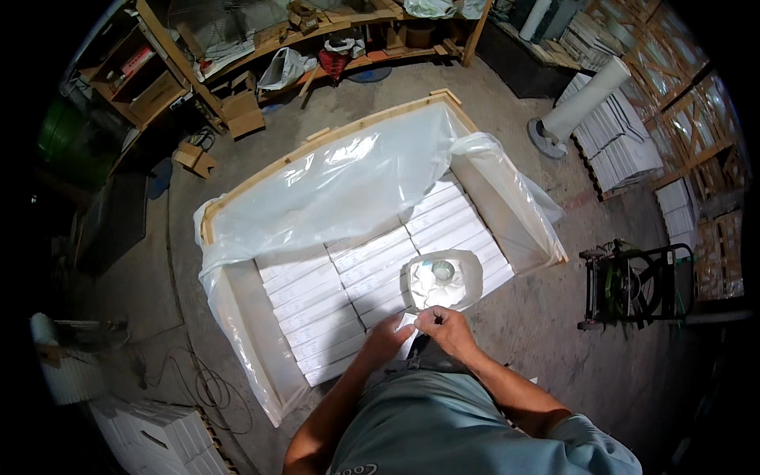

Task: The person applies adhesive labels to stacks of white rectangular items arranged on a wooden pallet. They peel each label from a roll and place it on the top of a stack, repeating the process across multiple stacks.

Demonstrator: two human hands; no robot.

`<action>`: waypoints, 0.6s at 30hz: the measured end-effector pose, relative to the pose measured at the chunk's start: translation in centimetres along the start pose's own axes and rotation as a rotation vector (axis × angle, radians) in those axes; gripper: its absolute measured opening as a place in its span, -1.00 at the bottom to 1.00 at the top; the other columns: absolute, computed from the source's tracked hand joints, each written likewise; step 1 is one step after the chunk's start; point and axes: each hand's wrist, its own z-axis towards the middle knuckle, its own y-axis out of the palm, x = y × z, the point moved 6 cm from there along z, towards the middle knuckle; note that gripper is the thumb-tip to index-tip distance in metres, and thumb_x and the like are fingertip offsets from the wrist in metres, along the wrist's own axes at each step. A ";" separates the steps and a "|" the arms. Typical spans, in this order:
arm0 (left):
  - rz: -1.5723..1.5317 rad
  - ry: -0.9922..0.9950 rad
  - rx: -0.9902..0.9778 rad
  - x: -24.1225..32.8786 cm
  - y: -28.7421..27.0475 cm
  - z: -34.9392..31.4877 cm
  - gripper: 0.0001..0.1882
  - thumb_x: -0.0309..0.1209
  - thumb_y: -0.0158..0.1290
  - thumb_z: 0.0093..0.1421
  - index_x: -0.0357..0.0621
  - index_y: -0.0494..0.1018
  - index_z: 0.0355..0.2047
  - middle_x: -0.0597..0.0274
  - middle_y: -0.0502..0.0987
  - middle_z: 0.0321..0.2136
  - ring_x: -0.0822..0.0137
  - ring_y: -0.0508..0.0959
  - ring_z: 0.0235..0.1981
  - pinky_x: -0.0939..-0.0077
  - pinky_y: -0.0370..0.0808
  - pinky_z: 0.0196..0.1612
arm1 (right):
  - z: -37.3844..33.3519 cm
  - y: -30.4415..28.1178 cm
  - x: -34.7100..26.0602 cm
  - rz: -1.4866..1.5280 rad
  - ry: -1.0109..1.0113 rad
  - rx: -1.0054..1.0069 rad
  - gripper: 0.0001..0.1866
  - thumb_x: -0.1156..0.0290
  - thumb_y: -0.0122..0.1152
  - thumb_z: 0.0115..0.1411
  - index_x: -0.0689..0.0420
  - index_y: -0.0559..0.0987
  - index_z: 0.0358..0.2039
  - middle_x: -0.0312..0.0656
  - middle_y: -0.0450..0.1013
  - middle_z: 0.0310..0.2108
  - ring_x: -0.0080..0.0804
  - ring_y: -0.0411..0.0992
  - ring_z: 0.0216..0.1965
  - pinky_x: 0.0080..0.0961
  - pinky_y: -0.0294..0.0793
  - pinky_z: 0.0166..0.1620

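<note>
Fingers [431,318] of both hands were pinched shut on a small white packet [407,322], held just over the near edge of the crate. Left hand [388,339] gripped the packet's lower left part, and right hand [450,328] closed on its upper right corner, the two hands nearly touching. What the packet held could not be told. Just beyond the hands, at the near right corner of the stacked boxes, sat an open white bag [445,279] with a small roll of tape [443,271] lying inside it. Rows of flat white boxes [340,305] filled the near half of a shallow wooden crate [332,131], which was lined with clear plastic sheet [340,178] that draped over the far boxes and hung over the crate's left and right edges. The crate rested on a rough grey concrete floor [546,324]. Along the far wall ran cluttered wooden shelves [237,55]. A white pedestal fan [582,99] lay tipped beside stacked white boxes at the right, and a black strapping cart [633,285] stood off the crate's right edge. Cables [202,388] trailed over the floor off the near left corner.
</note>
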 end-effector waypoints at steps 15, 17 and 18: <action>0.045 -0.171 -0.034 -3.6 4.4 -0.1 -0.57 -0.13 -0.07 0.22 -0.33 0.48 -0.25 -0.18 0.55 -0.31 -0.06 0.55 -0.30 0.19 0.44 -0.23 | -0.8 -0.7 4.8 -0.064 0.098 -0.006 -0.81 0.37 0.20 0.22 0.26 0.59 -0.34 -0.32 0.47 -0.52 -0.64 0.37 -0.44 -0.62 0.36 -0.34; 0.161 0.023 -0.032 -3.6 5.3 0.6 -0.59 -0.16 -0.09 0.24 -0.34 0.48 -0.24 -0.17 0.55 -0.32 -0.06 0.55 -0.30 0.20 0.45 -0.23 | -0.7 -1.3 5.8 -0.065 0.079 0.044 -0.83 0.39 0.20 0.23 0.26 0.57 -0.34 -0.38 0.45 -0.51 -0.68 0.34 -0.42 -0.66 0.33 -0.33; 0.267 0.185 -0.016 -2.7 5.4 1.1 -0.60 -0.18 -0.10 0.25 -0.34 0.47 -0.24 -0.16 0.55 -0.33 -0.03 0.55 -0.30 0.22 0.45 -0.23 | -0.4 -1.7 6.4 -0.050 0.072 0.085 -0.83 0.39 0.19 0.23 0.26 0.57 -0.35 -0.38 0.45 -0.51 -0.68 0.34 -0.42 -0.66 0.33 -0.33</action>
